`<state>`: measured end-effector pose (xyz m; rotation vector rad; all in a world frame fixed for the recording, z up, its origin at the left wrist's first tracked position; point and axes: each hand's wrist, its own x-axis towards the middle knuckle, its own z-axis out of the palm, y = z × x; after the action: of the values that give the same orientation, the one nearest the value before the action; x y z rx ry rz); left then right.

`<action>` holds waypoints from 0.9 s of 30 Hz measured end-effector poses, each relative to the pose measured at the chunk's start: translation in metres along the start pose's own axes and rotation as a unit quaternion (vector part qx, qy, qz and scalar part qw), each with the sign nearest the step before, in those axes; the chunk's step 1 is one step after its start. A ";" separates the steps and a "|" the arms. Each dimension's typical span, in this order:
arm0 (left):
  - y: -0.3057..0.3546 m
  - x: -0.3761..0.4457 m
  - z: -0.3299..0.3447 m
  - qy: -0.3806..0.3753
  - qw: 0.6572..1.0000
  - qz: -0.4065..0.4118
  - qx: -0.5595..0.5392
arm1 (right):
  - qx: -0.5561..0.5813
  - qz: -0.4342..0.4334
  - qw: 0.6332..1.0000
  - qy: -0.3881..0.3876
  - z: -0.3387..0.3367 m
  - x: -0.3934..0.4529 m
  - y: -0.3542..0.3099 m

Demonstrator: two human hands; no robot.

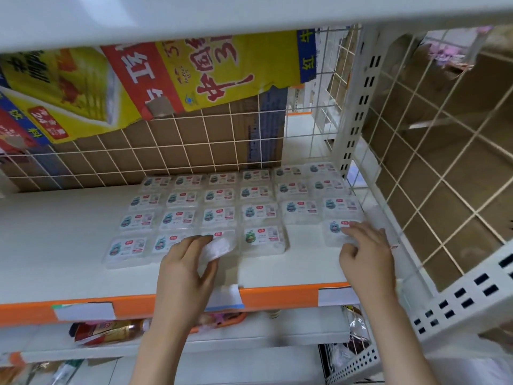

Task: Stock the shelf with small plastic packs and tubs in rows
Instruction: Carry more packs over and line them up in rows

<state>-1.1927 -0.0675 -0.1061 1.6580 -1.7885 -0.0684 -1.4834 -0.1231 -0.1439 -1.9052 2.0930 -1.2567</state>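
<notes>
Two hands are working over the white shelf (69, 234), where clear plastic packs (219, 195) are lying in rows toward its right rear corner. Left hand (184, 266) is pinching one tilted pack (219, 247); right hand (366, 252) is resting relaxed fingers on the front pack (334, 232) by the right edge.

A white shelf (55, 240) with an orange front edge (277, 297) is carrying clear plastic packs (219, 216), lying flat in rows toward its right and back. They are sitting side by side, labels up, six columns across. The front row is showing a gap between the fourth pack (263, 240) and the rightmost one (337, 232). White tags (83, 311) are sticking to the orange edge. The shelf's left part is lying bare.
</notes>
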 end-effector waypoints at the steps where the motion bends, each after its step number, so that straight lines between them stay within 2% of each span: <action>1: 0.004 0.002 0.002 -0.003 1.000 0.005 -0.003 | -0.002 0.002 1.000 0.001 0.000 -0.001 -0.001; 13: 0.093 0.056 0.073 -0.098 0.983 0.153 0.004 | -0.057 -0.006 0.998 0.025 -0.004 -0.003 -0.008; 17: 0.104 0.046 0.093 -0.112 0.983 0.148 0.016 | -0.048 -0.002 0.998 0.039 -0.003 -0.002 -0.007; 27: 0.101 0.032 0.103 -0.066 0.986 0.129 0.082 | -0.050 0.003 0.998 0.033 -0.002 -0.001 -0.008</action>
<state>-1.3304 -0.1193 -0.1219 1.5475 -2.1452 0.0902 -1.4775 -0.1204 -0.1387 -1.9202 2.2323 -1.2527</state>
